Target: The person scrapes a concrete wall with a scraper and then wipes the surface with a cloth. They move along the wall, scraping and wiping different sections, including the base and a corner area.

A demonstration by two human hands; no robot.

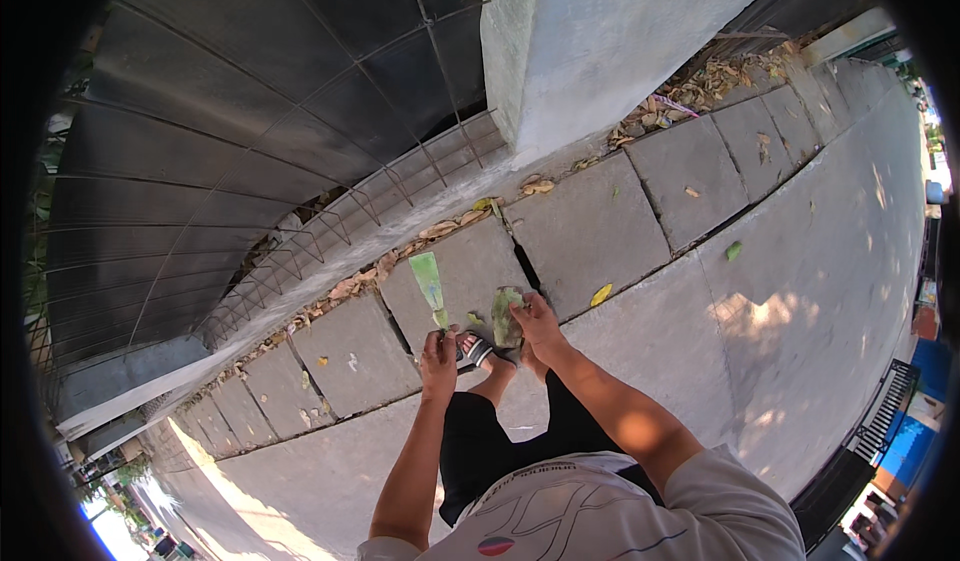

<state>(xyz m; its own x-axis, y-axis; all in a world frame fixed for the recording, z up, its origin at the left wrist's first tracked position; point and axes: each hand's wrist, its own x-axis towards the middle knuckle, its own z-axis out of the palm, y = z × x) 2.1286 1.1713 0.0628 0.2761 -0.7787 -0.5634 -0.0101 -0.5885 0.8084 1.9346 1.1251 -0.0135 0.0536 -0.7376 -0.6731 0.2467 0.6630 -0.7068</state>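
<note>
My left hand (438, 363) pinches the narrow lower end of a light green, flat strip (427, 279) that looks like a plastic wrapper. The strip widens toward its far end and points away from me, above the slabs. To its right, my right hand (540, 323) grips the edge of a crumpled, dull green flat piece (507, 317); whether it is a wrapper or a leaf I cannot tell. The two hands are apart, in front of my legs. Below them shows a striped sandal (478, 349) on my foot.
Concrete slabs (585, 231) with dark gaps run diagonally past my feet. Dry leaves (345, 283) line the wall base. A wire mesh (290, 111) with rods sticking out stands at the far left, beside a concrete pillar (600, 41). A yellow leaf (601, 294) lies on a slab.
</note>
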